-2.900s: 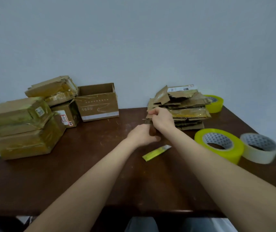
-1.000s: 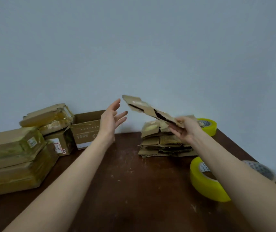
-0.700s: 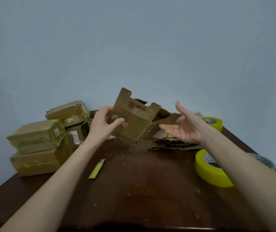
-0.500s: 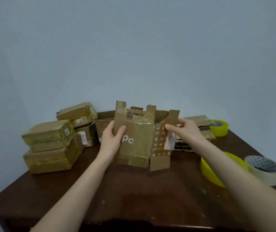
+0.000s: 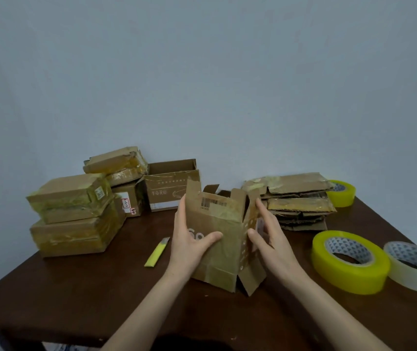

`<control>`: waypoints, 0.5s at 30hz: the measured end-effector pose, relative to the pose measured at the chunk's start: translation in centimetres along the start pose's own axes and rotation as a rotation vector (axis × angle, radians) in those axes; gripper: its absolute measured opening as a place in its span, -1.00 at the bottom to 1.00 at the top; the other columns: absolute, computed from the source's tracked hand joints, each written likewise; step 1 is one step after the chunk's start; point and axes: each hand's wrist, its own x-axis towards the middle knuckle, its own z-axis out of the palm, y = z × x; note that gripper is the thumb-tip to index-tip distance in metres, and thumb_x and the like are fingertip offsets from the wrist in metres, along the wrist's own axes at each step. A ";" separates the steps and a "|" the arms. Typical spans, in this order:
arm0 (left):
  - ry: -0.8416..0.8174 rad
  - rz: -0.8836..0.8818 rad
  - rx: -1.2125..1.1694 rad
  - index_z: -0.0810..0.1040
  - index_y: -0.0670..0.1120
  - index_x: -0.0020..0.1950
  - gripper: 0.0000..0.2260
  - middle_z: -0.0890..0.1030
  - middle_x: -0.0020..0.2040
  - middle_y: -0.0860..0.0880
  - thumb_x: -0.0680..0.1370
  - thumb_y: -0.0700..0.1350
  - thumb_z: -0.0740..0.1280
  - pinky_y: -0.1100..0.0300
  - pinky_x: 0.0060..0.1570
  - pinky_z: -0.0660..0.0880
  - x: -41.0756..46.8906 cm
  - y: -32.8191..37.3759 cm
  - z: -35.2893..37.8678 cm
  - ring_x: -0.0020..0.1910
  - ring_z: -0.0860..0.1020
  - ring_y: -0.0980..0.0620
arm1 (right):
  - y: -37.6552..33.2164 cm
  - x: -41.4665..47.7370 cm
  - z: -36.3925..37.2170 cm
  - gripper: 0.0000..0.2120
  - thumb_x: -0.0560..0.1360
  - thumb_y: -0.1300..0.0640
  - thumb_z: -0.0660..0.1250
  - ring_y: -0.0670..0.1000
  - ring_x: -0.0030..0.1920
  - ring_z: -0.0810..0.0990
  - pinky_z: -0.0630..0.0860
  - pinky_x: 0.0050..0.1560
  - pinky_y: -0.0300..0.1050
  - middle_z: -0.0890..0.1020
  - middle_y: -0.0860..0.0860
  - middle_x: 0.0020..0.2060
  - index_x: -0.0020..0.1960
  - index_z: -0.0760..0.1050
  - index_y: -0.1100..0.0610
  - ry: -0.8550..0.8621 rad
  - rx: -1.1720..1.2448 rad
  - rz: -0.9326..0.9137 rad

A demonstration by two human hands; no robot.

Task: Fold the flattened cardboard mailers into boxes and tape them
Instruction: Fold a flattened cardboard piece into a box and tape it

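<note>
Mailer now squared from flat panel into open tube | left hand grips its left wall; right hand presses flat against the right wall | sits between hands, low over desk (bottom flaps loose) | square corners before folding flaps.

Near yellow tape roll blocks right — knife left.

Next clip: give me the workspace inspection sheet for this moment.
Surface: dark wooden table.
Job's things: half-opened mailer upright, centre; flattened stack behind right; large yellow tape roll, pale tape roll, far yellow tape roll at right; taped boxes, open box left.
Clutter: yellow knife.
Grippers: left hand grips the mailer's left side, thumb across front; right hand presses its right side, fingers straight.
Cables: nothing seen.
Surroundings: plain grey-blue wall.
</note>
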 end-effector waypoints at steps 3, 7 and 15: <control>0.030 0.036 0.053 0.07 0.23 0.47 -0.09 0.26 0.39 0.18 0.32 -0.07 0.58 0.16 0.32 0.32 -0.6 -0.1 0.7 0.40 0.27 0.17 | -0.2 0.0 -0.1 -0.27 0.34 -0.31 0.35 -0.44 0.32 0.22 0.29 0.26 -0.35 0.22 -0.36 0.39 0.41 0.07 -0.40 -0.058 0.081 0.005; 0.049 0.078 0.037 0.25 0.20 0.30 -0.28 0.38 0.30 0.09 0.32 -0.15 0.57 0.32 0.22 0.39 -0.3 0.2 0.1 0.27 0.38 0.23 | -0.3 0.8 -0.5 -0.16 0.24 -0.36 0.41 -0.22 0.32 0.35 0.41 0.27 -0.18 0.32 -0.22 0.38 0.42 0.11 -0.36 -0.118 0.013 -0.008; -0.149 0.228 0.154 0.54 0.16 0.03 -0.70 0.49 0.17 0.25 0.41 -0.16 0.49 0.41 0.13 0.40 1.4 1.3 -3.3 0.22 0.43 0.31 | -0.1 1.8 -1.9 -0.11 0.29 -0.13 0.56 -0.06 0.36 0.35 0.44 0.24 -0.13 0.26 -0.18 0.45 0.38 0.06 -0.49 -0.228 0.043 0.027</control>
